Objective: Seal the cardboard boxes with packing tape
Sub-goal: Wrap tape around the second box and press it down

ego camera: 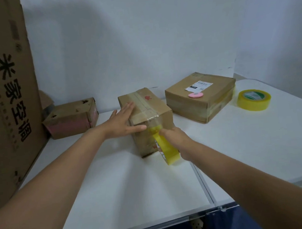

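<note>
The box (146, 118) stands mid-table (116, 181). Left hand (123, 120) lies flat on its top edge, fingers straight, pressing. Right hand (176, 141) grips the roll (165, 148), fingers curled round it, against the near face. A strip (142, 104) runs along the top seam and over the edge. Recommendation: keep the strip taut, draw it straight down, then rub out bubbles at the corner. 2 other boxes wait nearby.

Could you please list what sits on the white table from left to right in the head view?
Tall printed cardboard carton → small brown box with pink side → middle cardboard box being taped → flat labelled cardboard box → spare yellow tape roll.
</note>
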`<action>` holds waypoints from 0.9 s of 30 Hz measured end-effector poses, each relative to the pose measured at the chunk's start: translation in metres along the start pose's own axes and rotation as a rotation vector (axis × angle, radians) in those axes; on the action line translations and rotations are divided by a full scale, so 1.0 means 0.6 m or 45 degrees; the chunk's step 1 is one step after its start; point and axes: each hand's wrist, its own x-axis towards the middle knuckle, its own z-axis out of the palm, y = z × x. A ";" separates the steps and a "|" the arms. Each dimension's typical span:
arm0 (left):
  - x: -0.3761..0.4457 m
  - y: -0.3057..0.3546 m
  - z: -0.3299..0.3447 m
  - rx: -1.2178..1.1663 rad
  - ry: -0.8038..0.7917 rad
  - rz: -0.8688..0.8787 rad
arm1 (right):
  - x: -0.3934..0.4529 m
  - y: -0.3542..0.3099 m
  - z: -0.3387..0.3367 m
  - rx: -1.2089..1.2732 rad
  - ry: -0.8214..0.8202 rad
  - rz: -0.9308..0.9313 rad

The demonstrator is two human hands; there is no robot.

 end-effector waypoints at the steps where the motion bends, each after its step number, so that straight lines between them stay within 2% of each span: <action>1: 0.000 -0.003 -0.004 -0.033 0.008 0.004 | 0.003 -0.008 -0.007 0.075 -0.082 0.044; 5: 0.028 0.001 -0.019 -0.114 0.113 -0.067 | 0.016 -0.035 -0.025 0.037 -0.308 0.200; 9: 0.091 0.000 -0.043 -0.073 0.083 -0.080 | 0.034 -0.050 -0.032 -0.099 -0.407 0.262; 15: 0.154 0.006 -0.043 0.161 -0.003 -0.143 | 0.054 -0.050 -0.030 -0.223 -0.397 0.277; 18: 0.138 0.029 -0.044 0.239 -0.105 -0.174 | 0.063 -0.045 -0.029 -0.206 -0.433 0.290; 21: 0.095 0.064 -0.038 0.244 -0.192 -0.081 | 0.062 -0.040 -0.028 -0.181 -0.440 0.295; 27: 0.030 0.105 0.008 0.236 -0.053 0.045 | 0.057 -0.033 -0.020 -0.158 -0.417 0.278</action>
